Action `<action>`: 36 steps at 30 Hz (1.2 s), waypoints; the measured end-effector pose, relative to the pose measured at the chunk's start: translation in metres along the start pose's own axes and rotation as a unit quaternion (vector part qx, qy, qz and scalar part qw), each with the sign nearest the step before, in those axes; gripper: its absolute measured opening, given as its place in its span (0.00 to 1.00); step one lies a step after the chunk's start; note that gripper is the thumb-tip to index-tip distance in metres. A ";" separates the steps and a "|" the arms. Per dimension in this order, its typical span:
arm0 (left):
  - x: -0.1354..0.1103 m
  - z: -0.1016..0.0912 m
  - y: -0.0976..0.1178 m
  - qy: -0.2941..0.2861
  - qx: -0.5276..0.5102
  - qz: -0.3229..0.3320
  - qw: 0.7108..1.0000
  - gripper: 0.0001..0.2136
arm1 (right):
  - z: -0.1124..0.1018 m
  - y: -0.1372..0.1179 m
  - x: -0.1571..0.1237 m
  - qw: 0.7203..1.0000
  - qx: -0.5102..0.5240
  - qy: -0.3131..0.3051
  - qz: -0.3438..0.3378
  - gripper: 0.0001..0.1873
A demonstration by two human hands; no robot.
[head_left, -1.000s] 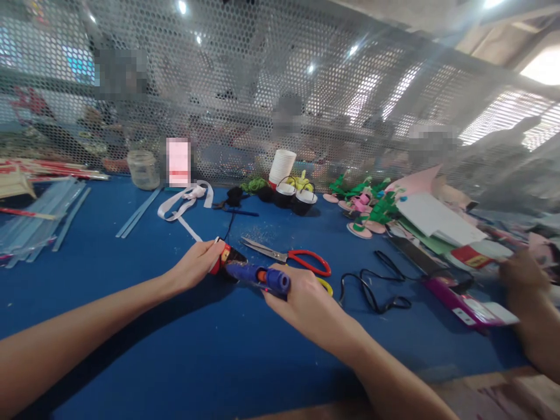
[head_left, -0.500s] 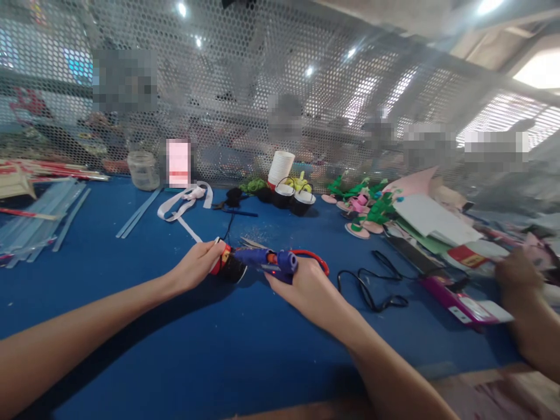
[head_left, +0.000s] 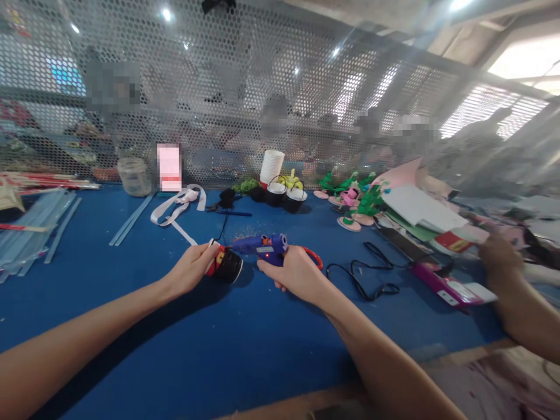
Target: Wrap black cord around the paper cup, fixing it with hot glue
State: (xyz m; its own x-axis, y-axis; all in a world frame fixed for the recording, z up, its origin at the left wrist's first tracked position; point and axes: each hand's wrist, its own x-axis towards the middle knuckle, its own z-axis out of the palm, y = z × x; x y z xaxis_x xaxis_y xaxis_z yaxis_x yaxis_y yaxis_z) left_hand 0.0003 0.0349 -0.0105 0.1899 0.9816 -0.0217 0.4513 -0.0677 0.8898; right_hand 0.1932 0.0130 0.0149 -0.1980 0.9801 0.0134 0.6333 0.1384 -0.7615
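My left hand [head_left: 189, 269] is closed around the red-and-white end of a small paper cup [head_left: 228, 267] whose other part is wrapped in black. The cup is tilted onto its side. In my right hand [head_left: 295, 273] is a blue hot glue gun [head_left: 262, 246] with a small red light on its body. Its nozzle points left, at the upper edge of the cup; whether it touches is too small to tell. White ribbon [head_left: 186, 234] runs from behind my left hand to a loose coil.
Small black buckets [head_left: 295, 200] and stacked white cups [head_left: 272, 168] stand at the back. Glue sticks [head_left: 37, 230] lie left, green craft plants [head_left: 370, 198] right. A black cable [head_left: 359, 283] reaches a purple power strip [head_left: 446, 286], near another person's hand [head_left: 501, 256].
The view has swung slightly right. The glue gun's body has tilted up a little, and more of the cup's black side shows. Both hands keep their hold.
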 end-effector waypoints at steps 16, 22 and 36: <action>0.000 -0.001 -0.001 -0.010 -0.003 0.050 0.999 0.17 | -0.028 0.062 0.085 0.979 -0.104 0.139 0.104 0.18; -0.002 -0.001 -0.001 -0.022 0.018 0.069 0.997 0.17 | -0.022 0.051 0.091 0.968 -0.169 0.148 0.114 0.14; -0.011 0.002 0.007 -0.047 0.129 0.129 0.982 0.15 | 0.042 -0.028 0.065 0.981 0.168 -0.016 -0.099 0.14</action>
State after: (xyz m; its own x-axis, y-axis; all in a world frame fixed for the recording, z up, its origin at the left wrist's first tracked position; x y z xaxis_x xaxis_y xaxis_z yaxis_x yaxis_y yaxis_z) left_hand 0.0030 0.0228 -0.0046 0.4008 0.9059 0.1370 0.5810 -0.3670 0.7265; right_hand 0.1315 0.0665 0.0102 -0.3196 0.9328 0.1668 0.2978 0.2660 -0.9168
